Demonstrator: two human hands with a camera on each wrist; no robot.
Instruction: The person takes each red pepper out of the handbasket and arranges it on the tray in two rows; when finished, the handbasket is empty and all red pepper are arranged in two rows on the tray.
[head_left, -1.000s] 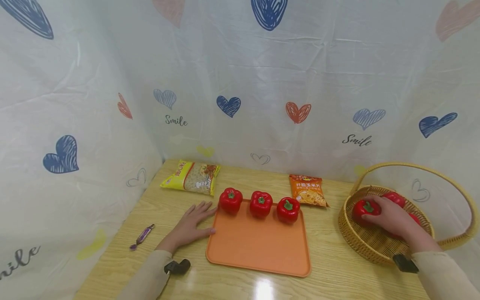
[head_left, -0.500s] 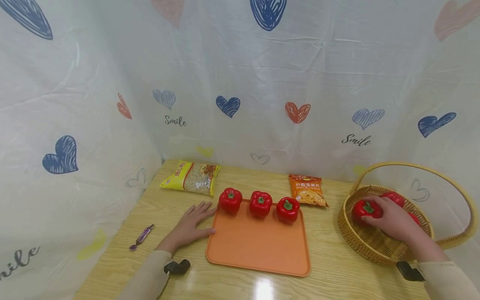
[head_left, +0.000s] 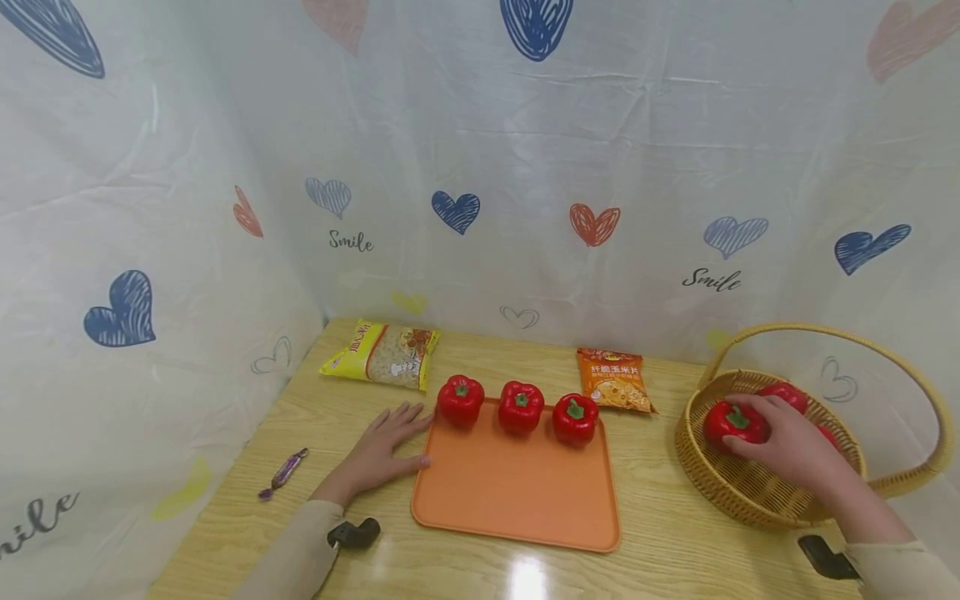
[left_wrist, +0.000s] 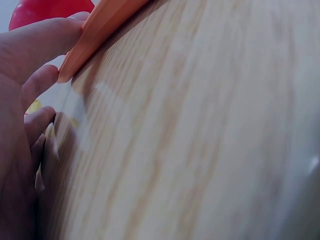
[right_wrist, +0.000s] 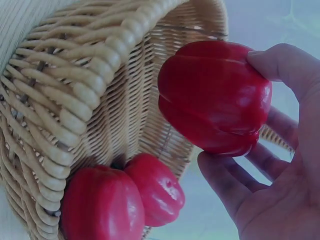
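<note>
My right hand (head_left: 791,437) grips a red bell pepper (head_left: 733,427) between thumb and fingers, within the rim of the round wicker basket (head_left: 712,483). In the right wrist view this bell pepper (right_wrist: 215,97) is held apart from two other red bell peppers (right_wrist: 102,205) lying in the basket. My left hand (head_left: 382,454) rests with spread, straight fingers at the left edge of the orange tray (head_left: 517,500); in the left wrist view its fingertips touch the tray's rim (left_wrist: 95,37). Three red bell peppers (head_left: 521,408) stand in a row along the tray's far edge, stems up.
A yellow snack bag (head_left: 386,357) lies at the back left and an orange snack bag (head_left: 617,382) behind the tray's right corner. A purple-wrapped candy (head_left: 284,475) is left of my left hand. The basket's tall handle (head_left: 911,375) arches over its right side.
My right wrist and forearm have swung a little right and toward me, while the fingers stay around the bell pepper, which has shifted only slightly. The left hand keeps its place.
</note>
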